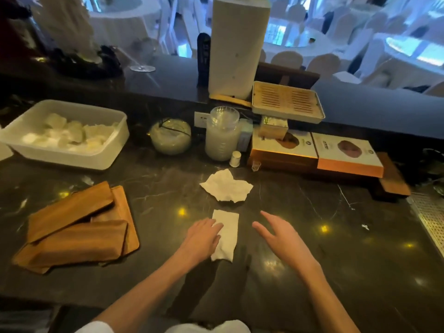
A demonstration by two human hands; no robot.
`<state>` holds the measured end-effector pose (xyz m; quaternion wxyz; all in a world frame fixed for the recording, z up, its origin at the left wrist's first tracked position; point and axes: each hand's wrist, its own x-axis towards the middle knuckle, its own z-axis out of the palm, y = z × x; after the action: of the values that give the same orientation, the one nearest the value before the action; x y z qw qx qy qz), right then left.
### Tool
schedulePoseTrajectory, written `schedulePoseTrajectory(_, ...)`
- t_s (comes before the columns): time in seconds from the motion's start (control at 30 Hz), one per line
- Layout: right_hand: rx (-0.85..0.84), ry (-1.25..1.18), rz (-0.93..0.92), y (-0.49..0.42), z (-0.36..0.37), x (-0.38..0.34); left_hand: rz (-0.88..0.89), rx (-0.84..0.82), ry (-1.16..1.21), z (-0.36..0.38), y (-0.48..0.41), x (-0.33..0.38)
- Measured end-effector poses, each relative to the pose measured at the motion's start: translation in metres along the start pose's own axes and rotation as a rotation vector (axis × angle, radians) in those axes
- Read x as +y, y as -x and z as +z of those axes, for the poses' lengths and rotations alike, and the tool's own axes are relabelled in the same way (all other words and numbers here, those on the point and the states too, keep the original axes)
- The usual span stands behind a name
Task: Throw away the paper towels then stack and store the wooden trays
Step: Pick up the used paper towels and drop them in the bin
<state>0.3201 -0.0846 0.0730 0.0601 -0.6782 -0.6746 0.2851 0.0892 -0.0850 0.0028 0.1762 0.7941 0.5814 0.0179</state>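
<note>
No lettering can be read. The two flat boxes point(317, 150) against the back of the surface point(300, 212) carry printed marks and small round logos, all too blurred to make out.

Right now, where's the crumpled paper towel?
In the head view, the crumpled paper towel lies mid-counter, just beyond the folded paper towel under the left hand.

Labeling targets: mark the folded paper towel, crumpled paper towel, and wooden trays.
folded paper towel point(228, 236): head view, bare middle right of the left hand.
crumpled paper towel point(227, 187): head view, centre of the wad.
wooden trays point(79, 241): head view, top face of the nearest tray.
</note>
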Motion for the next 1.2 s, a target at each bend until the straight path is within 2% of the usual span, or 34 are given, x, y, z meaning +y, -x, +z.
schedulePoseTrajectory(0.1, 0.086, -0.011, 0.047, -0.043, 0.011, -0.018, 0.070, -0.065, -0.055, 0.005, -0.030, -0.009)
schedulePoseTrajectory(0.27, -0.021, 0.007, 0.086, -0.119, 0.054, -0.030, 0.177, -0.208, -0.182, 0.019, -0.068, -0.019)
schedulePoseTrajectory(0.33, -0.054, 0.065, 0.071, -0.144, 0.069, -0.032, 0.208, -0.243, -0.183, 0.027, -0.077, -0.021)
schedulePoseTrajectory(0.47, -0.087, 0.333, -0.007, -0.189, 0.089, -0.036, 0.291, -0.367, -0.221, 0.049, -0.085, -0.027)
schedulePoseTrajectory(0.57, -0.141, 0.392, -0.030, -0.217, 0.100, -0.040, 0.334, -0.440, -0.231, 0.069, -0.082, -0.038)
schedulePoseTrajectory(0.77, -0.244, 0.326, 0.019, -0.243, 0.121, -0.047, 0.296, -0.326, -0.156, 0.079, -0.072, -0.063)
schedulePoseTrajectory(0.93, -0.077, 0.332, -0.009, -0.229, 0.129, -0.039, 0.193, -0.189, -0.123, 0.075, -0.054, -0.089)
schedulePoseTrajectory(1.03, -0.069, 0.213, 0.031, -0.202, 0.133, -0.033, 0.129, -0.087, 0.064, 0.068, -0.038, -0.099)
schedulePoseTrajectory(1.2, -0.059, 0.100, 0.083, -0.124, 0.140, -0.008, 0.060, -0.020, 0.324, 0.056, -0.012, -0.102)
